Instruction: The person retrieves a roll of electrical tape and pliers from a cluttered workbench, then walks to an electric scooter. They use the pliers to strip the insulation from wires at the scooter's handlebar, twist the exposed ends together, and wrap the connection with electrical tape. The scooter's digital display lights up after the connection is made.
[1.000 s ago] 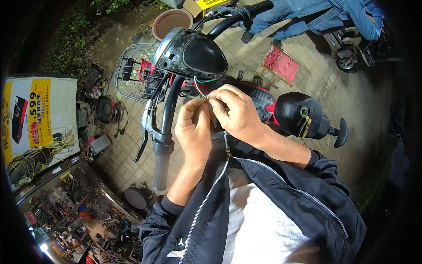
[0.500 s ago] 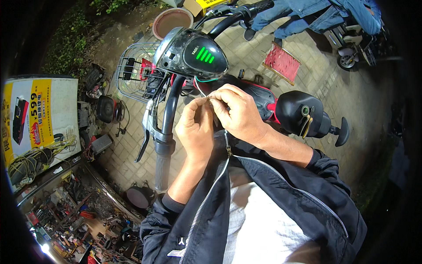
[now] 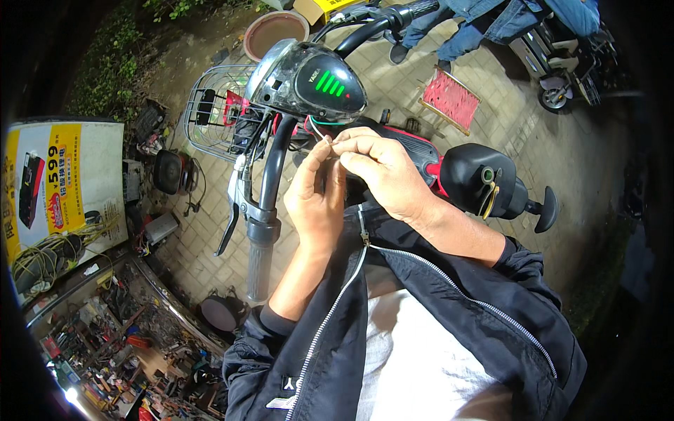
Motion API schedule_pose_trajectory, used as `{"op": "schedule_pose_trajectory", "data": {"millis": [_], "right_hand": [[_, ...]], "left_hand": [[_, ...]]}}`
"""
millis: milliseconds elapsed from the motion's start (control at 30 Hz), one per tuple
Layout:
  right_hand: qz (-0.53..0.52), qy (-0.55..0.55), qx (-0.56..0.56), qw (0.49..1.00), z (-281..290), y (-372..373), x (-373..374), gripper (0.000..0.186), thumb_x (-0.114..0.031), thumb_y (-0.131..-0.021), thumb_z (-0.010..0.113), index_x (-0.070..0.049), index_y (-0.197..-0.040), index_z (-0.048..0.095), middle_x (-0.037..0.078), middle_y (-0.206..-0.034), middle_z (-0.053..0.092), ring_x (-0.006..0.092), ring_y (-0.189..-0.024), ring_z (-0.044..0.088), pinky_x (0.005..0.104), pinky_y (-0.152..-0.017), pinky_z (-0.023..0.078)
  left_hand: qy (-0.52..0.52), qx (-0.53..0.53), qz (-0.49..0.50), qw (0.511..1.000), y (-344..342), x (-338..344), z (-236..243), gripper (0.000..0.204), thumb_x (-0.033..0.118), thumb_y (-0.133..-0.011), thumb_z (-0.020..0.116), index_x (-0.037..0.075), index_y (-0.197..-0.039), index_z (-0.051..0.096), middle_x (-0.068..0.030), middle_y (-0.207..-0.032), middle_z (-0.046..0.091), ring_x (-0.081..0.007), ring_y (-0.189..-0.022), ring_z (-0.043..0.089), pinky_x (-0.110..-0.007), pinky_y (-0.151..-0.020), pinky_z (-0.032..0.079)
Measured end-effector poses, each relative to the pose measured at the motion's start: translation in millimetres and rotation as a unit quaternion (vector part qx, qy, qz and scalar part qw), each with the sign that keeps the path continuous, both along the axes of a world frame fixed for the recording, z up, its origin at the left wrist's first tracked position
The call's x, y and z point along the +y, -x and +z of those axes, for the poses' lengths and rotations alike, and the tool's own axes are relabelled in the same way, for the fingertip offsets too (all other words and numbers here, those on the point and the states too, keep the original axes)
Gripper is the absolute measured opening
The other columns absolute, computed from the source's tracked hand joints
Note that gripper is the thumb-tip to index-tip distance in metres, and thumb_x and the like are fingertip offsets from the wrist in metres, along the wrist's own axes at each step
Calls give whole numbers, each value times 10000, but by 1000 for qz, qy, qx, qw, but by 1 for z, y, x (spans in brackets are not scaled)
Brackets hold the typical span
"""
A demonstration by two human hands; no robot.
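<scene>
A thin white wire (image 3: 315,128) runs down from under the scooter's display housing (image 3: 317,81), which shows lit green bars. My left hand (image 3: 316,200) pinches the wire's lower end between thumb and fingertips. My right hand (image 3: 390,175) meets it there, its thumb and forefinger closed at the same end; the very tip is hidden by the fingers. Just above my fingertips a green wire (image 3: 328,123) curves out beneath the housing. The left handlebar (image 3: 276,172) with its brake lever (image 3: 227,231) stands beside my left hand.
The scooter's black seat (image 3: 481,181) is to the right, a wire basket (image 3: 214,116) at the left front. A red folding stool (image 3: 451,100) stands beyond, near a person in blue clothes (image 3: 467,35). Lower left, a box of tools (image 3: 147,365) and a yellow-white sign board (image 3: 91,182).
My fingers have shifted slightly up, and my right hand's fingers have straightened a little at the wire end. A small red light now shows on the display.
</scene>
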State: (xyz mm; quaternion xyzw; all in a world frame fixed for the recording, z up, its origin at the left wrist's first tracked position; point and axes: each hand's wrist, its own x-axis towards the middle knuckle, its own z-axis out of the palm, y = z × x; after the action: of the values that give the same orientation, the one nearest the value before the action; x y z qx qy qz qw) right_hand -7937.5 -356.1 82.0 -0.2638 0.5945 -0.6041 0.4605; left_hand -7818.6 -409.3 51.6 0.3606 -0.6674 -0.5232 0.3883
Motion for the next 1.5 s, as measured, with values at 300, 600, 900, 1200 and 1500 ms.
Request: {"op": "schedule_pose_trajectory", "data": {"millis": [300,600,900,1200,1500], "right_hand": [[18,17,-32,999,-7,-1,2,173,-16,-946,565,73,-1043,676,116,-1159,602,176,-1078,585,287,-947,455],[-118,124,518,838,-8,13,0,213,-4,-755,705,-48,-963,697,68,-895,626,250,-789,626,352,-706,495],[-8,134,609,782,8,12,-9,146,-134,-788,671,-78,-924,663,36,-883,588,205,-795,624,334,-663,480],[-67,66,323,942,-17,-4,-1,42,-48,-825,685,-27,-860,675,116,-850,621,312,-721,638,373,-622,517],[-40,7,562,826,-17,-19,8,176,-219,-825,640,-85,-937,658,43,-1051,564,247,-974,507,429,-838,378]], "left_hand": [[-5,-6,21,1000,-1,-8,0,138,35,-988,574,-38,-1090,631,-98,-1073,698,-102,-871,639,-244,-767,547],[-115,60,-4,991,1,-7,7,112,28,-1008,521,-22,-1093,575,-108,-1127,657,-79,-761,602,-222,-683,523],[-109,6,-4,994,2,-9,17,130,46,-1002,550,-21,-1105,592,-47,-998,627,-86,-866,578,-217,-766,486],[-240,74,-28,968,-4,-9,7,133,129,-1007,557,0,-999,590,-7,-894,589,-59,-791,510,-207,-698,444],[-315,57,-41,946,11,-12,15,173,143,-1000,517,-9,-1045,585,-126,-976,613,-208,-874,604,-331,-761,520]]}}
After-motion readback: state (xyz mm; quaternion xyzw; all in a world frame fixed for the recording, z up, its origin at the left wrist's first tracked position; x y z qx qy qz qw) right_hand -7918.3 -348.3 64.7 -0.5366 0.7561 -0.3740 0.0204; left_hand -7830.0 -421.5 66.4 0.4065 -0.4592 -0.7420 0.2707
